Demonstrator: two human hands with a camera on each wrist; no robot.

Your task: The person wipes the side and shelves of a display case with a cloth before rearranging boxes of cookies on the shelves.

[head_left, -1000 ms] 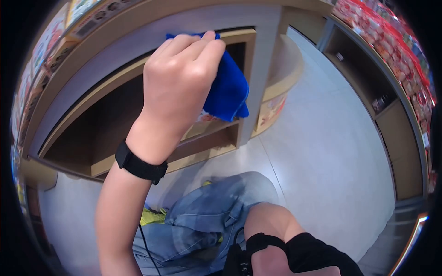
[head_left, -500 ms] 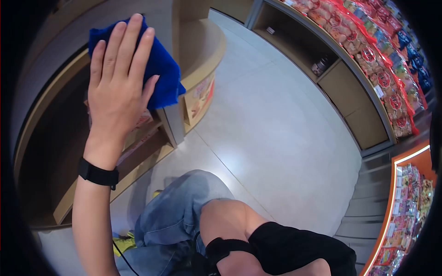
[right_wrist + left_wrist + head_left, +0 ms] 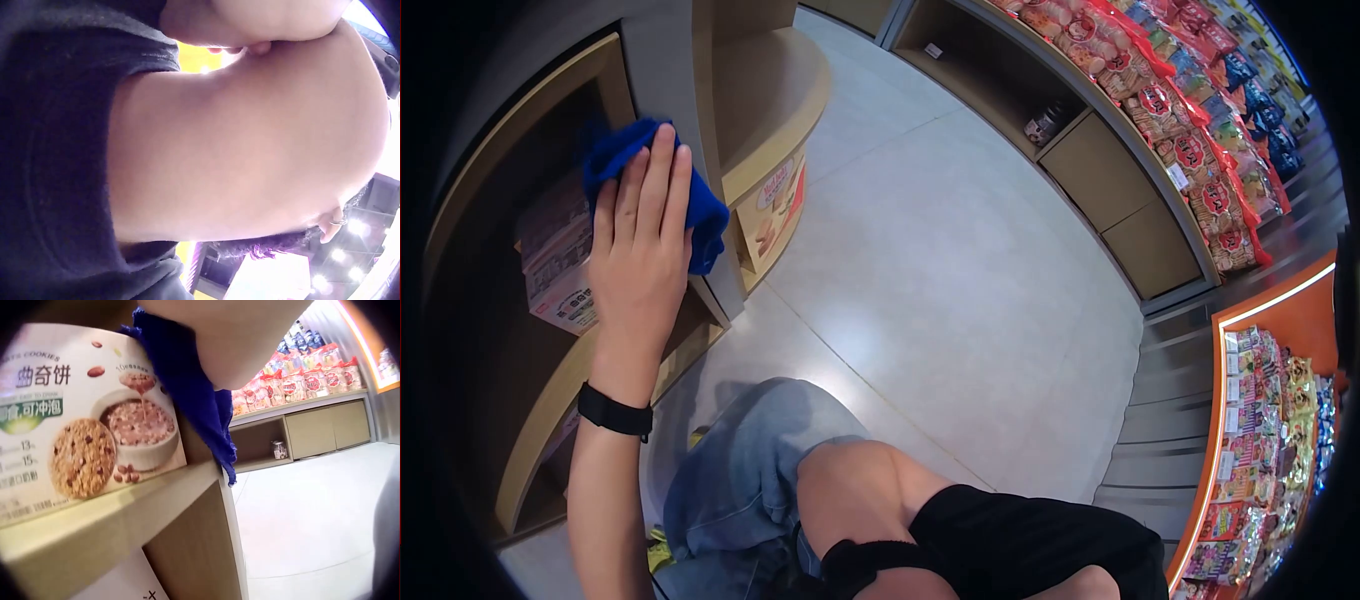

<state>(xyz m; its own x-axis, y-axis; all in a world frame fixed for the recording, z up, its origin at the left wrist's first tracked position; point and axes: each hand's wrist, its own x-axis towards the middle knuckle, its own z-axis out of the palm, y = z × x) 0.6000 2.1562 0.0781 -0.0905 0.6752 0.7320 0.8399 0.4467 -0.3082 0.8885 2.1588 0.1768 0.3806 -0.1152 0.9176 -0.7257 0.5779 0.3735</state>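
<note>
My left hand (image 3: 640, 240) lies over a bright blue cloth (image 3: 710, 225), fingers straight and held together, back of the hand toward the head camera. The cloth is bunched at the wooden shelf unit's upright end. In the left wrist view the blue cloth (image 3: 181, 381) hangs beside a cookie box (image 3: 81, 425), with the left hand (image 3: 231, 337) above it. That box stands on a wooden shelf (image 3: 119, 512). My right arm is folded at the bottom of the head view. Fingertips of the right hand (image 3: 250, 19) peek out in the right wrist view; most of the hand's shape is hidden.
A rounded wooden end shelf (image 3: 775, 90) juts out beside the unit. Pale floor tiles (image 3: 940, 260) lie between it and a low cabinet (image 3: 1110, 200) topped with red snack bags (image 3: 1180, 140). An orange-framed display (image 3: 1215, 400) of small packets stands at right. My jeans-covered leg (image 3: 740, 460) is below.
The left hand went from gripping the bunched cloth to lying flat on it, moving left and then lower with the cloth. The head view has swung right. The right arm remains folded.
</note>
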